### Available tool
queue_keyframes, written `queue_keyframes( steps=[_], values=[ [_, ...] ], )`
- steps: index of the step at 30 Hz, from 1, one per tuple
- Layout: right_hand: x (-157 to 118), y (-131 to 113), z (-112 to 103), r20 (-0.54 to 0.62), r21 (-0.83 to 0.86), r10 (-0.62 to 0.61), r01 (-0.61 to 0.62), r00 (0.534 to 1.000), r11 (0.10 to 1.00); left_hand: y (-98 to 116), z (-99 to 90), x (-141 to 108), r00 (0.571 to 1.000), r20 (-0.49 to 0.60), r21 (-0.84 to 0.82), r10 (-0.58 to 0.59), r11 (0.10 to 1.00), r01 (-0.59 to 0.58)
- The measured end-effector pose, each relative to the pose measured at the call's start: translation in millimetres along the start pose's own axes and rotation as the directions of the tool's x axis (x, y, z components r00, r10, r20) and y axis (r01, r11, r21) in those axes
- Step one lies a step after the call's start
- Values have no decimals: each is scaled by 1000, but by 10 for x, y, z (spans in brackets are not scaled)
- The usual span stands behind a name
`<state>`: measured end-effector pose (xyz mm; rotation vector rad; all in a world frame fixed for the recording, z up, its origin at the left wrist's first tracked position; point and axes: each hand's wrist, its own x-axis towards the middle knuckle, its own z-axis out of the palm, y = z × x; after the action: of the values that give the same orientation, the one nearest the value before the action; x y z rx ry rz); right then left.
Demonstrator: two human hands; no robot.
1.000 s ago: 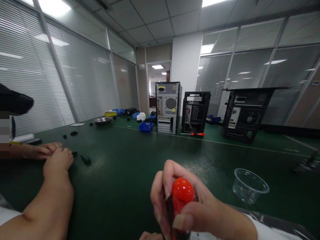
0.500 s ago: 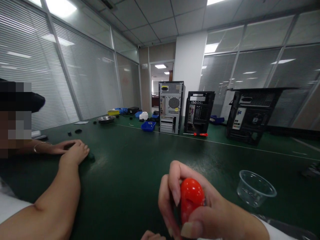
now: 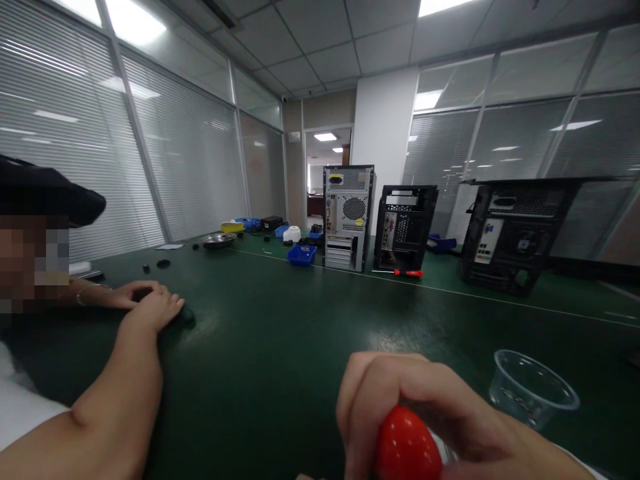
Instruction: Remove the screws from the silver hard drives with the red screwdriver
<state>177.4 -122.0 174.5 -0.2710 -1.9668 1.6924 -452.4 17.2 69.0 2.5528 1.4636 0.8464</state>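
Note:
My right hand (image 3: pixel 400 393) is low in the view, right of the middle, with its fingers curled around a glossy red rounded object (image 3: pixel 407 443). The smooth domed end of this object faces me; the fingers and the bottom edge hide the rest, and I cannot tell its kind. Only a sliver of my left hand (image 3: pixel 304 477) shows at the bottom edge, left of the right hand, and its fingers are hidden. Behind my right forearm stands a clear plastic cup (image 3: pixel 535 383) with small bits inside.
A person in a black cap sits at left, hands (image 3: pixel 153 303) together on the green table (image 3: pixel 260 333). Computer cases (image 3: pixel 347 217) stand further back, with a red-handled screwdriver (image 3: pixel 409 273) before them. A blue bin (image 3: pixel 301 255) and a metal bowl (image 3: pixel 219 240) are nearby.
My right hand has turned and dropped lower with the red object, its knuckles now upward. Less of my left hand shows. The view has shifted slightly; the other person's hands look unchanged.

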Motion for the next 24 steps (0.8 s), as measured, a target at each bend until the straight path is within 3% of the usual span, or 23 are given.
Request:
queue_keyframes(
  steps=[4, 8, 11, 13, 15, 17, 20, 22, 24],
  values=[
    [11, 87, 51, -36, 69, -30, 33, 999, 997, 129, 46, 13, 997, -4, 40, -75, 996, 75],
    [-2, 131, 90, -93, 133, -20, 33, 995, 991, -21, 43, -5, 999, 12, -80, -51, 995, 52],
    [-15, 111, 53, -43, 68, 37, -34, 998, 997, -84, -17, -29, 1000, -2, -192, -28, 981, 27],
    [-14, 102, 20, -9, 69, 62, -62, 998, 996, 49, -14, -39, 1000, -20, -161, -5, 987, 2],
    [-2, 112, 5, 19, 145, 80, -82, 997, 986, 357, 121, -34, 998, -46, -51, 38, 998, -40],
    [16, 137, 11, 72, 239, 86, -101, 994, 966, 808, 437, -11, 993, -44, 100, 106, 990, -101],
    [40, 154, 36, 88, 311, 49, -75, 995, 947, 1590, 1145, 28, 979, 126, 120, 158, 978, -173],
    [50, 132, 50, 61, 342, 96, -111, 994, 933, 2057, 1608, 26, 959, 259, 65, 116, 988, -137],
    [53, 101, 55, 13, 256, 107, -107, 994, 961, 2431, 1968, -31, 936, 345, 52, 64, 995, -87]
  ],
)
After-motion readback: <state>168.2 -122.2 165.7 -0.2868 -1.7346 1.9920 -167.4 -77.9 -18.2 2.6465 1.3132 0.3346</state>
